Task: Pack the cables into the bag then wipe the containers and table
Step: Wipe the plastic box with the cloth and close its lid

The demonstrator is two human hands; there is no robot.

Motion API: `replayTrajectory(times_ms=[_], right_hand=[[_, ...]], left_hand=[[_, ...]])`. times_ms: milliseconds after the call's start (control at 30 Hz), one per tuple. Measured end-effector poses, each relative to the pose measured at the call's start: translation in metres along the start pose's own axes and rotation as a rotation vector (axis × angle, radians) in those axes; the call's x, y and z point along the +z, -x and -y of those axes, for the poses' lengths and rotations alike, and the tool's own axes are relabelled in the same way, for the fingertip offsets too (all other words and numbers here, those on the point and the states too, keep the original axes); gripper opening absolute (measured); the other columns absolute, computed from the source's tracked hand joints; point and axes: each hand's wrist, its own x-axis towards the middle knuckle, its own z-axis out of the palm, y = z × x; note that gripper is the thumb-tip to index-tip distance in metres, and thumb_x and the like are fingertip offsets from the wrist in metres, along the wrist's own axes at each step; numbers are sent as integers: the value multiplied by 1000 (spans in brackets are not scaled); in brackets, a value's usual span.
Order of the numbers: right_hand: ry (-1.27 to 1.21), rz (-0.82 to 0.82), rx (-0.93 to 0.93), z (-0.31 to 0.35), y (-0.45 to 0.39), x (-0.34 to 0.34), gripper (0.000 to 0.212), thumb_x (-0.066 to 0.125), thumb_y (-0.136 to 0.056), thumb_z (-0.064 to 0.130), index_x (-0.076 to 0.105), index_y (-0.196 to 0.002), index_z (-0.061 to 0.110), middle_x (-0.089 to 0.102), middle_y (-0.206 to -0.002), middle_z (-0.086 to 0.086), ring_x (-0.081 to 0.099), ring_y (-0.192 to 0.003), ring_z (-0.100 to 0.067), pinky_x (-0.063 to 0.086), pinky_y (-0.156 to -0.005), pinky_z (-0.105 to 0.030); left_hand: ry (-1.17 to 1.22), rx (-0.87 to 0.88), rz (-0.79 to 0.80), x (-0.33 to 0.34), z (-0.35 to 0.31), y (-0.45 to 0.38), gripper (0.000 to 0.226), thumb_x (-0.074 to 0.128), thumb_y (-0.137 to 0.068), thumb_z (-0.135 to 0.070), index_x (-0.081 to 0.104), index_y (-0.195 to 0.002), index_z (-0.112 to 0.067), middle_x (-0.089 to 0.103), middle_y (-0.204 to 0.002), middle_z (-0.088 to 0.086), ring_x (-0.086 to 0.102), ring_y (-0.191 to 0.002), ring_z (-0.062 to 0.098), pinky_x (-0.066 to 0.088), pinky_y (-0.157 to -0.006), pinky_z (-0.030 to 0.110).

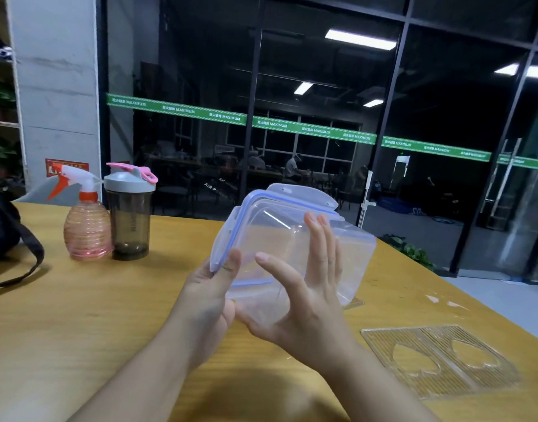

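Holding a clear plastic box (295, 239) with a blue-rimmed lid up above the yellow bench (79, 315), tipped on its side. The left hand (206, 287) grips the lid edge, thumb curled over the rim. The right hand (304, 293) lies flat against the box's side, fingers (321, 239) straight and close together. A pink spray bottle (85, 220) and smoky shaker cup (130, 211) stand touching at back left, a black bag (3, 233) beside them, and a clear slotted tray (441, 360) lies on the right.
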Motion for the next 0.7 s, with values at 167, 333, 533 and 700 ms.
replayTrajectory(times_ms=[167,333,533,700], right_hand=[[-32,70,0,1,3,0,83,61,-72,68,23,-138,36,9,-152,-18,2,-146,-37,8,-116,-52],[-67,107,5,-2,1,-6,86,52,-73,74,19,-141,34,-4,-157,-12,-4,-146,-35,3,-117,-51],[-588,-117,430,-4,0,-10,54,38,-100,35,25,-145,9,9,-158,-7,8,-147,-13,18,-116,-26],[-357,-206,500,-19,-1,-14,36,43,-97,26,41,-133,22,37,-139,9,33,-133,-5,34,-108,-26]], left_hand=[[-12,8,-95,1,2,1,44,48,-89,-37,55,-127,-16,62,-125,3,58,-114,32,47,-84,64],[-46,51,-141,6,2,3,46,53,-84,-40,57,-124,-18,64,-121,4,61,-110,31,47,-85,63],[-67,106,-279,8,7,2,39,60,-71,-42,68,-103,-21,70,-108,6,65,-104,23,53,-78,55],[-87,152,-278,13,7,4,32,60,-70,-42,70,-96,-27,72,-102,1,67,-99,18,56,-72,48]])
